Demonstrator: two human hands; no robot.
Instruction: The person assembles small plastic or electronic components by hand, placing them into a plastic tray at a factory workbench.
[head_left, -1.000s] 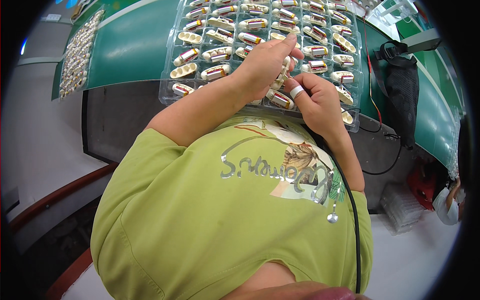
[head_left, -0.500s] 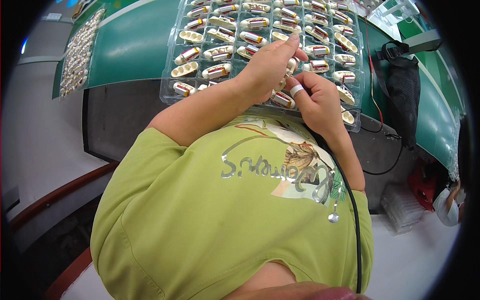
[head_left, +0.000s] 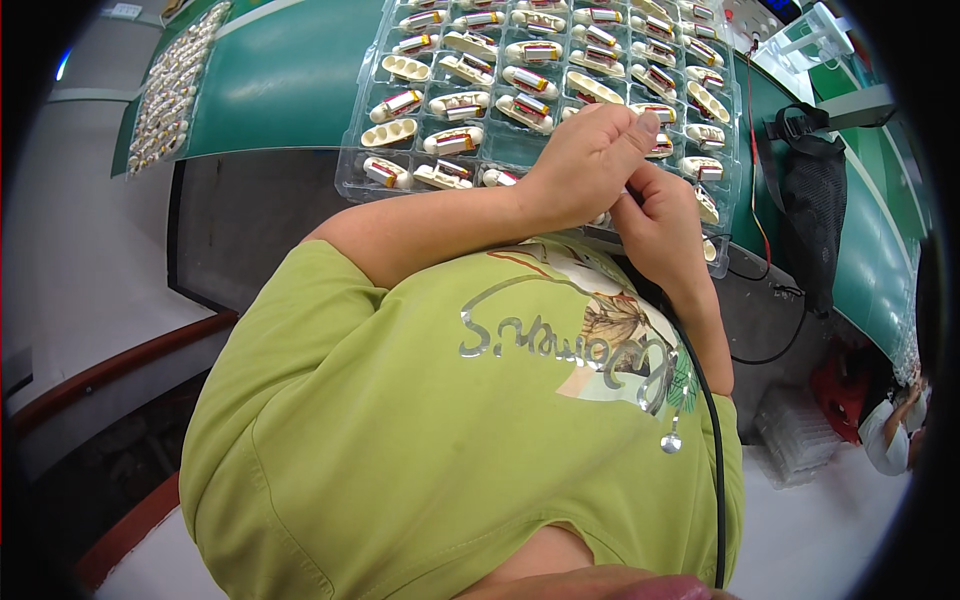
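Note:
My left hand (head_left: 590,165) is closed over the near right part of a clear plastic tray (head_left: 350,178), its thumb lying along the top of the curled fingers. Pressed up against it, my right hand (head_left: 662,228) is closed too, with thumb and fingers bent together. Whatever sits between the two hands is hidden by the fingers. Around them the tray's pockets hold cream oblong shells, many with a small silver cylindrical part and red wire inside. One such shell (head_left: 453,140) lies left of my left hand. A bare shell (head_left: 595,87) with open hollows lies just beyond it.
The tray rests on a green table (head_left: 275,85). A second sheet of similar parts (head_left: 180,90) lies at the far left. To the right are a black mesh bag (head_left: 808,205), a red wire, and a white stand (head_left: 805,45). Another person's arm (head_left: 895,420) shows far right.
Both hands have moved right and slightly nearer to me. The cream piece seen between them earlier is now covered by the fingers. The whole view has shifted a little.

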